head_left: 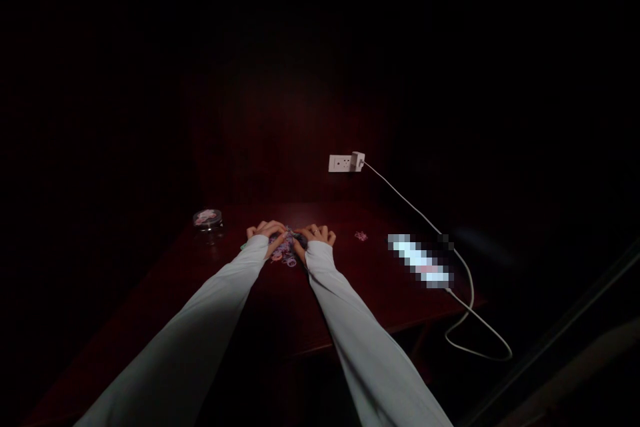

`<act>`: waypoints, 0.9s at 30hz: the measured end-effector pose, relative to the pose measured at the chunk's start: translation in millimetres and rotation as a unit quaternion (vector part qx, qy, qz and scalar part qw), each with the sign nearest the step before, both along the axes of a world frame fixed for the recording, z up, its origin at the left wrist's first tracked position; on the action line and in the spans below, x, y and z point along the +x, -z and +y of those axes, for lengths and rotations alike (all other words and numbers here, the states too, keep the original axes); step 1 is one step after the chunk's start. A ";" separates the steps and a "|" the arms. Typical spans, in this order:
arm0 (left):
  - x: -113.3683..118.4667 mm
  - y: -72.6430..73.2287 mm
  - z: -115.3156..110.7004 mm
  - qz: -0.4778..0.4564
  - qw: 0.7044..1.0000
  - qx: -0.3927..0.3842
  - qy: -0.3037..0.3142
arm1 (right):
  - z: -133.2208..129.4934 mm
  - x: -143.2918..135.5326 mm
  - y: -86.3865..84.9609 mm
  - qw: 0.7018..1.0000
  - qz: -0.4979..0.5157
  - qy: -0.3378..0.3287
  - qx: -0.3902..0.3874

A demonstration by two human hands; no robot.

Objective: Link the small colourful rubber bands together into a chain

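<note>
Head view: L hand [267, 232] & R hand [315, 235] near each other, slight gap btwn, fingers curled around pile of small purple/pink loops [284, 256] on dark red table [373, 287]; can't tell if either grips any. Small pink cluster [361, 236] lies just R of R hand. Round clear container [207, 219] w/ pink/white top at L. Pixelated bright device [419, 261] at R, white cable [400, 192] up to charger [357, 161] in wall outlet [340, 163].
</note>
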State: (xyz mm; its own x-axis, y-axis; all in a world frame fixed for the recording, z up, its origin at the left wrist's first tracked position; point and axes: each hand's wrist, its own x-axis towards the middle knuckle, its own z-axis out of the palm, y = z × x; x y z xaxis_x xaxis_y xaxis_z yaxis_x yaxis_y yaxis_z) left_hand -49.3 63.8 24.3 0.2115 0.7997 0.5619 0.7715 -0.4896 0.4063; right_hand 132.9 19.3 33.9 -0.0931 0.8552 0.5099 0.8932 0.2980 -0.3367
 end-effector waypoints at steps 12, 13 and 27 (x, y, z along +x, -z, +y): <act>-10.5 7.4 7.0 0.033 0.999 0.004 0.019 | 20.2 19.8 4.8 0.982 0.166 0.085 -0.022; -11.1 6.8 5.9 0.033 0.999 0.008 0.015 | 20.9 23.5 4.9 0.982 0.167 0.080 -0.023; 6.2 -10.1 -25.2 0.144 0.978 -0.005 0.153 | 11.8 29.4 6.6 0.988 0.135 -0.016 -0.074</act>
State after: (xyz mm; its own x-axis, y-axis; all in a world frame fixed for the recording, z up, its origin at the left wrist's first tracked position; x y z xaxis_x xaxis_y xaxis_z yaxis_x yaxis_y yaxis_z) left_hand -43.1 38.7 34.4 0.5894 0.6801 0.4361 0.6731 -0.7119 0.2005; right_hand 162.3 31.1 27.3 0.0012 0.9209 0.3897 0.7552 0.2546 -0.6040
